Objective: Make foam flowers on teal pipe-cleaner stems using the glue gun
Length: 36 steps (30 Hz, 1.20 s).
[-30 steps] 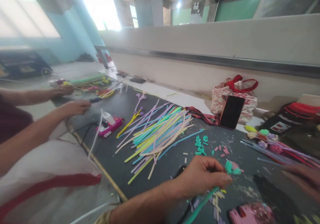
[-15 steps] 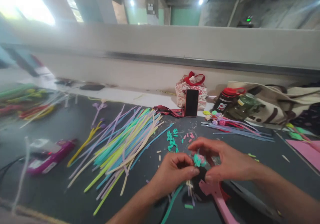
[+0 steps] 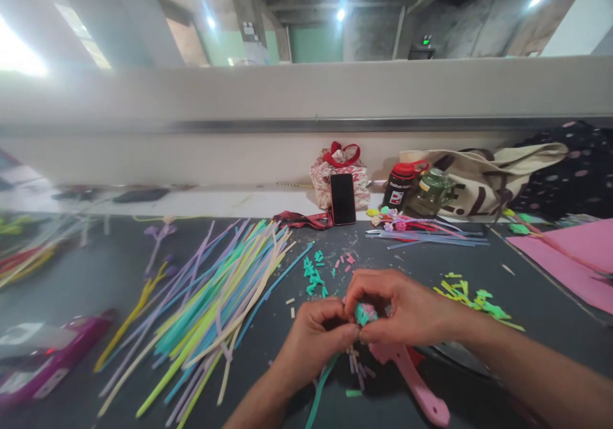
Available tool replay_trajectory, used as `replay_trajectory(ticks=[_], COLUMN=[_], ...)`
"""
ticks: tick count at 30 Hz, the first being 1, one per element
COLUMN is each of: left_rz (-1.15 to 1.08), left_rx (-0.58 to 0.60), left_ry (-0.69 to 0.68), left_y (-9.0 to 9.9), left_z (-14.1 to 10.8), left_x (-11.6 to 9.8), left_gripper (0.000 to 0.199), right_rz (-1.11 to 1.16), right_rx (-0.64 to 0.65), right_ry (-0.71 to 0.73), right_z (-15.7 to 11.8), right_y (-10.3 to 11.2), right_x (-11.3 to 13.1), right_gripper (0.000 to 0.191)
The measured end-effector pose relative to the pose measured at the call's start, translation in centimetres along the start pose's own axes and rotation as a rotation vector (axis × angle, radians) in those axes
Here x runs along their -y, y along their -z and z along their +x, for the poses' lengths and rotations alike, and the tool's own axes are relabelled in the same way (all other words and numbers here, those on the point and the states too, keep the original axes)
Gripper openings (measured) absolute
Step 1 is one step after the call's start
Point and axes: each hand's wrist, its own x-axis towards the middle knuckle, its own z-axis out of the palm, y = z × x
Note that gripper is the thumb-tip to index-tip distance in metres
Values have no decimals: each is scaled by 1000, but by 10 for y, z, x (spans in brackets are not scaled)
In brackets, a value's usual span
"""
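A small teal and pink bundle like a flower head is held up between both hands. My left hand pinches at its left lower side with thumb and forefinger. Fingers of my right hand curl round it from above and the right, the thumb underneath. Below my left hand a teal strip runs down the table; whether it joins the bundle is hidden. Under my right hand lies a pink tool with a long handle, partly covered. Short cut pieces lie beneath the hands.
Many pastel strips lie to the left, beside a purple device. Teal snippets and yellow-green snippets are scattered. A phone leans on a patterned bag. Two bottles and a canvas bag stand behind.
My right fingers, spread apart around the bundle before, have closed in on it and meet my left fingertips. The view has swung right, showing more yellow-green snippets.
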Motion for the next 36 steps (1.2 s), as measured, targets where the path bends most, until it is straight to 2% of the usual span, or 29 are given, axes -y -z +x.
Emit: replay_trajectory(ticks=[8,11,13,16,18,20,21,24,26,29,33,36], left_rz=[12,-37,-82,-141,-153,-150,-138,-98,-77,-71,-56,-44], left_rx=[-10,-62,-136,-204,-206,-193,-206,-215,-208,-193,-209,-206], left_ry=[24,37,64,113,124,132,138,173,188,205,234,233], left_y=[-2,0,2,6,7,6,6,4,4,4,3,2], left_z=[0,1,2,3,4,3,3,3,5,6,6,8], left_x=[1,1,0,-1,-1,0,0,4,8,12,14,15], left_gripper=[16,12,11,13,15,16,17,17,19,21,23,23], right_rz=[-93,-118,-117,-140,-211,-255,-255,-327,-475,-739,-969,-1017], right_rx=[-41,-70,-143,-351,-500,-712,-733,-793,-753,-610,-430,-282], right_ry=[-25,-58,-116,-271,-429,-578,-672,-824,-840,-788,-741,-694], right_z=[-1,-4,-18,-62,-104,-152,-176,-237,-263,-280,-270,-252], right_y=[-5,0,6,14,15,9,4,-18,-33,-47,-41,-30], right_x=[0,9,12,-1,-23,-45,-53,-66,-70,-74,-76,-77], right_gripper=[17,43,56,35,29,29,28,29,29,35,46,52])
